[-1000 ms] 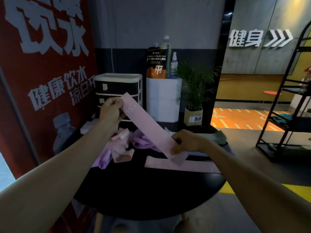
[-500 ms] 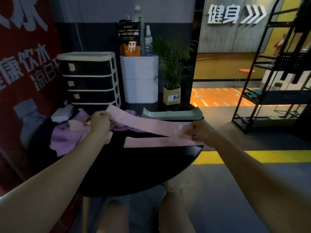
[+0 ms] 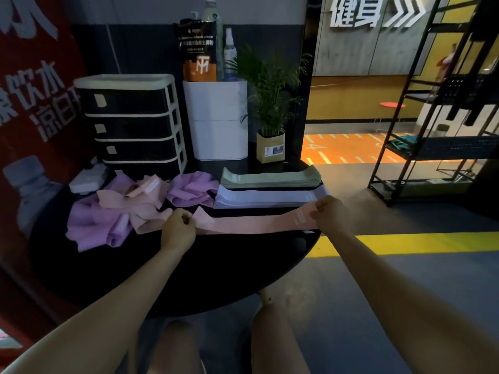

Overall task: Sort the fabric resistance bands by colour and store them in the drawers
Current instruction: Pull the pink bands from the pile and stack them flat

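Note:
A pink band (image 3: 251,224) lies stretched flat across the black round table (image 3: 189,271), on top of another pink band. My left hand (image 3: 178,229) pinches its left end and my right hand (image 3: 328,211) pinches its right end. Behind it lie a flat stack of pale lilac bands (image 3: 267,198) and a flat stack of green bands (image 3: 270,178). To the left is a loose heap of pink bands (image 3: 129,203) and purple bands (image 3: 91,225). A black drawer unit (image 3: 132,122) with a cream frame stands at the back left, its drawers closed.
A white bin (image 3: 218,120) carrying a pouch and bottles stands behind the table, beside a potted plant (image 3: 270,141). A white object (image 3: 86,179) lies left of the drawers. A black metal shelf (image 3: 437,125) stands right. A red banner (image 3: 32,103) lines the left side.
The pink band, held up at a slant a second ago, has come down flat onto the other pink band. Both hands moved down and apart; the view tilted lower.

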